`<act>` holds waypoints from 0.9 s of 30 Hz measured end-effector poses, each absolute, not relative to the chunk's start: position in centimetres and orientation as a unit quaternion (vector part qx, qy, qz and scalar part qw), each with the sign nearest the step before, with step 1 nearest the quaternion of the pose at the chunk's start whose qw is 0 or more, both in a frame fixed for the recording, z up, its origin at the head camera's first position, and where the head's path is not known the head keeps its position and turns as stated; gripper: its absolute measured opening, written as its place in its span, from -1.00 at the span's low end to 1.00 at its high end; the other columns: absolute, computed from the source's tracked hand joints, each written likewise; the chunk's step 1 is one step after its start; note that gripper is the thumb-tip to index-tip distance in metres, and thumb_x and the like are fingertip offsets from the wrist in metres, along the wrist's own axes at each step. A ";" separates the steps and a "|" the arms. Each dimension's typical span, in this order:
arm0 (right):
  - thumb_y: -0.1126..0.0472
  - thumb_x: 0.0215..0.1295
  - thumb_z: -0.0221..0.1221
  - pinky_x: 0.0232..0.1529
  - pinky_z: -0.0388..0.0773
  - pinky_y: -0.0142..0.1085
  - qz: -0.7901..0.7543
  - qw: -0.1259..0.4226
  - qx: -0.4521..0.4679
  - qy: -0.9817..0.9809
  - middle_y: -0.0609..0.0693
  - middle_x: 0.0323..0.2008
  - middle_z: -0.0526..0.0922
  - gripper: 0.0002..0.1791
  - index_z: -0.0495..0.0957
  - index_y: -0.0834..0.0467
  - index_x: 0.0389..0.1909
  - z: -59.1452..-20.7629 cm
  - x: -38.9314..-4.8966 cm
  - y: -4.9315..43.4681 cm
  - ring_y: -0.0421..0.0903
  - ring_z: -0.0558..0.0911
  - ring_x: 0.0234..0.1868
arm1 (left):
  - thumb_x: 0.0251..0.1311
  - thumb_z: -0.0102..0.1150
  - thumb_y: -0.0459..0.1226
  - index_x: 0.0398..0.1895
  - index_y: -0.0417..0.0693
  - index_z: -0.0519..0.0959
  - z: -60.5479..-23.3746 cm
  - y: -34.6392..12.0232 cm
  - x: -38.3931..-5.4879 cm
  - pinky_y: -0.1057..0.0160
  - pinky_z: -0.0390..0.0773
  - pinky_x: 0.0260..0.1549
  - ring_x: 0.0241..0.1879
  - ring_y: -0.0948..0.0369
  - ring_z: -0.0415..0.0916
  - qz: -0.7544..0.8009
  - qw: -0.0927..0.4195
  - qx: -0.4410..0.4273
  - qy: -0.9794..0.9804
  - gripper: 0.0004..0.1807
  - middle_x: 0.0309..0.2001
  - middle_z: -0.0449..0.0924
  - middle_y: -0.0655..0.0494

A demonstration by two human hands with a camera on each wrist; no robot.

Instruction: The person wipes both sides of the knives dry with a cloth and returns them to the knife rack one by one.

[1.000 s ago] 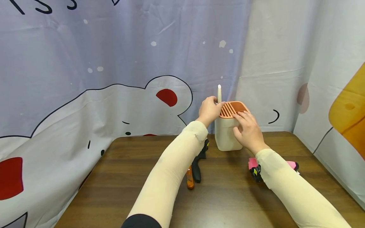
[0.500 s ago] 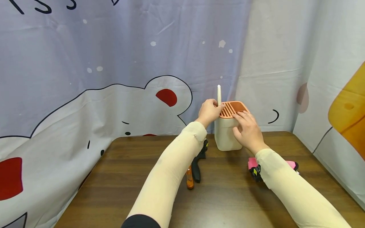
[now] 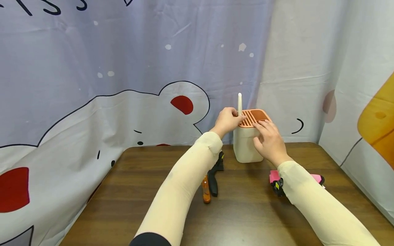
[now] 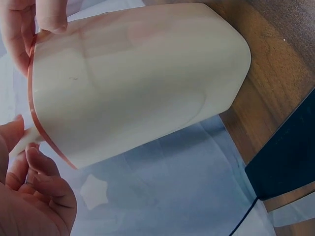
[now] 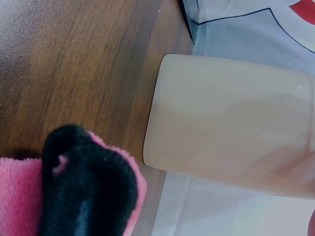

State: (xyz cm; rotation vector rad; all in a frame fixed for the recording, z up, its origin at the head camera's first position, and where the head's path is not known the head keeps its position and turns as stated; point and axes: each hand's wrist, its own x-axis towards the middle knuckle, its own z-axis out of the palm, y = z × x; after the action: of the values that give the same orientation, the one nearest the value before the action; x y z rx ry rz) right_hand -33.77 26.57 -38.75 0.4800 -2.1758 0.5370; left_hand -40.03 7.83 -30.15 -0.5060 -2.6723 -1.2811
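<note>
A cream knife holder (image 3: 247, 147) with an orange slotted top (image 3: 247, 118) stands upright on the table. From the left end of that top rises a slim cream handle (image 3: 239, 102). My left hand (image 3: 227, 119) pinches the handle low down, right at the orange rim; the left wrist view shows it between thumb and fingertips. My right hand (image 3: 271, 141) grips the holder's near right rim, fingers over the top and thumb against the outer wall (image 4: 142, 78). Whatever the handle belongs to is hidden inside the holder.
Left of the holder lie a tool with a black handle (image 3: 212, 184) and an orange-brown handle (image 3: 206, 193), partly behind my left sleeve. A fuzzy pink and black thing (image 5: 93, 182) lies under my right forearm. A printed curtain (image 3: 138, 68) hangs behind the table (image 3: 147, 177).
My left hand has slid down the handle towards the orange top. The handle, the holder and my right hand have kept their places; the head view has shifted slightly.
</note>
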 end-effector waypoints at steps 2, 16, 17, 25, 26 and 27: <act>0.36 0.10 0.19 0.51 0.26 0.13 0.214 0.412 0.191 -0.865 0.34 0.23 0.59 -0.44 0.59 0.29 0.20 -38.8 -33.8 26.6 0.36 0.45 0.36 | 0.32 0.34 0.01 -0.38 0.00 0.59 -30.3 7.8 -40.0 0.33 0.52 -0.50 -0.41 0.22 0.53 -0.425 0.067 -0.171 -0.887 -0.69 -0.36 0.62 0.12; 0.35 0.10 0.18 0.51 0.27 0.12 0.224 0.412 0.187 -0.863 0.33 0.24 0.59 -0.45 0.59 0.27 0.20 -38.7 -33.8 26.5 0.36 0.44 0.37 | 0.35 0.28 0.08 -0.28 0.05 0.64 -30.5 7.9 -40.0 0.31 0.54 -0.51 -0.46 0.23 0.55 -0.405 0.088 -0.182 -0.892 -0.69 -0.42 0.63 0.18; 0.35 0.10 0.18 0.51 0.27 0.11 0.225 0.412 0.186 -0.863 0.33 0.24 0.60 -0.45 0.59 0.27 0.20 -38.7 -33.8 26.5 0.36 0.44 0.37 | 0.35 0.27 0.08 -0.27 0.05 0.65 -30.5 7.8 -40.0 0.31 0.54 -0.51 -0.45 0.23 0.56 -0.404 0.087 -0.182 -0.892 -0.69 -0.41 0.63 0.18; 0.36 0.10 0.19 0.52 0.24 0.11 0.226 0.410 0.188 -0.863 0.34 0.24 0.59 -0.44 0.59 0.28 0.21 -38.7 -33.6 26.4 0.36 0.43 0.38 | 0.35 0.26 0.10 -0.19 0.05 0.69 -30.6 7.6 -39.7 0.31 0.58 -0.42 -0.29 0.22 0.57 -0.401 0.079 -0.183 -0.894 -0.66 -0.19 0.61 0.16; 0.36 0.09 0.19 0.52 0.24 0.11 0.226 0.410 0.188 -0.863 0.34 0.24 0.59 -0.44 0.58 0.28 0.21 -38.7 -33.6 26.4 0.36 0.43 0.38 | 0.35 0.26 0.10 -0.18 0.05 0.69 -30.6 7.5 -39.7 0.31 0.59 -0.41 -0.27 0.22 0.57 -0.400 0.078 -0.185 -0.894 -0.66 -0.16 0.60 0.15; 0.36 0.09 0.18 0.53 0.23 0.11 0.226 0.409 0.189 -0.864 0.34 0.24 0.59 -0.44 0.58 0.29 0.21 -38.7 -33.6 26.4 0.36 0.43 0.38 | 0.35 0.26 0.10 -0.17 0.05 0.69 -30.6 7.5 -39.7 0.31 0.59 -0.40 -0.25 0.21 0.56 -0.400 0.076 -0.186 -0.894 -0.66 -0.14 0.58 0.14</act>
State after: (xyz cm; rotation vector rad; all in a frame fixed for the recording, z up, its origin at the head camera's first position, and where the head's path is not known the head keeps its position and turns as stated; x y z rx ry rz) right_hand -33.61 26.40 -38.66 0.4751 -2.1750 0.5692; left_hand -39.68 7.48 -30.62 -0.5578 -2.6806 -1.1996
